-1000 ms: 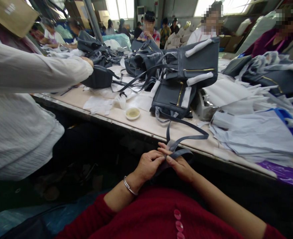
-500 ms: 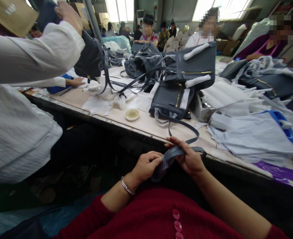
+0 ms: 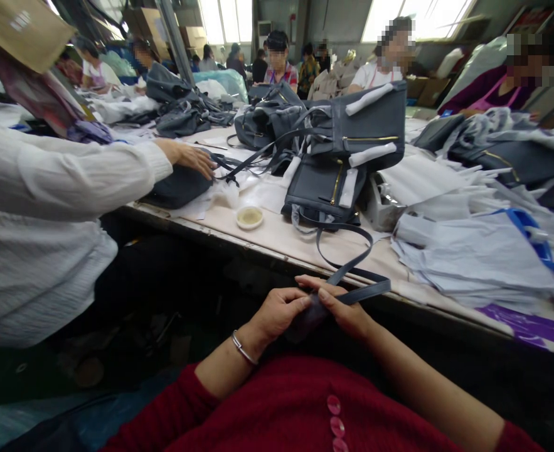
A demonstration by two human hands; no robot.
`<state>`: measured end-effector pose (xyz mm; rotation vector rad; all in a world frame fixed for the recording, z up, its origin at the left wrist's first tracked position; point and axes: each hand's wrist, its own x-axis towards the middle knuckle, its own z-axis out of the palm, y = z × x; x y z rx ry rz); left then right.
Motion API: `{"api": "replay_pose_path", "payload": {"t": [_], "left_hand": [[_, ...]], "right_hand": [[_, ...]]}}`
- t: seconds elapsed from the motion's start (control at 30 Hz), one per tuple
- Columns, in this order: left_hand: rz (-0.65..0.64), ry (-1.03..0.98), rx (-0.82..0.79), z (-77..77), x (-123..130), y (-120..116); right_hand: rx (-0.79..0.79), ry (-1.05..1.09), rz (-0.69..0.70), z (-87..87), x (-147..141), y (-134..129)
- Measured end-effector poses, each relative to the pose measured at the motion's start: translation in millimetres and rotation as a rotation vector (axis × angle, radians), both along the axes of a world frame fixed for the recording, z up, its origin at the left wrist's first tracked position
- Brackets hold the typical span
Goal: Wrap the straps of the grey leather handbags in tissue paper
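Observation:
A dark blue-grey bag strap (image 3: 368, 290) loops from the bag (image 3: 324, 188) at the table edge down to my hands. My left hand (image 3: 280, 312) pinches the strap and a thin translucent wrap (image 3: 305, 324) around it. Close against it, my right hand (image 3: 340, 307) is closed over the strap, thumb on top. The wrapped end hangs dark and blurred below my fingers. The bag has a gold zip and white padding strips. Another bag (image 3: 373, 122) with a gold zip and white-wrapped handles rests above it.
A small dish (image 3: 249, 218) of pale paste stands left of the bag. White paper sheets (image 3: 474, 257) lie on the right. At left, a co-worker's hand (image 3: 189, 157) rests on a dark bag (image 3: 175, 186). More bags (image 3: 497, 157) are heaped at the right.
My right hand has moved left and closed over the strap beside my left hand. The co-worker at left has lowered a bag onto the table.

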<state>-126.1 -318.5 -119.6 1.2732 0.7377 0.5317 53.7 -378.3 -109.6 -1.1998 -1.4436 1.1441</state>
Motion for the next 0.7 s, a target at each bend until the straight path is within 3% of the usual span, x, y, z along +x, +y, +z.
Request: {"api": "replay_pose_path", "payload": {"t": [0.1,0.17,0.3,0.37,0.43,0.53,0.7], "left_hand": [[0.064,0.089,0.099,-2.4,-0.8,1.1],[0.096,0.142,0.183,-2.7,-3.2,2.2],[0.119,0.215,0.296,-5.5,-11.5,4.0],[0.133,0.229,0.284,-8.4,-15.4,4.2],[0.14,0.215,0.244,-10.8,-17.6,4.2],[0.148,0.149,0.164,-11.9,-17.4,4.5],[0.208,0.067,-0.015,-10.1,-12.1,5.0]], "right_hand": [[0.014,-0.079,0.023,-7.1,-2.1,-1.2],[-0.035,0.045,-0.042,-8.6,0.0,-0.1],[-0.145,0.498,-0.366,-4.4,15.6,9.2],[-0.139,0.593,-0.521,-1.5,25.8,14.5],[-0.12,0.582,-0.586,1.1,33.6,16.7],[-0.099,0.493,-0.493,6.2,37.2,13.3],[-0.05,0.178,-0.193,13.5,22.7,7.1]]}}
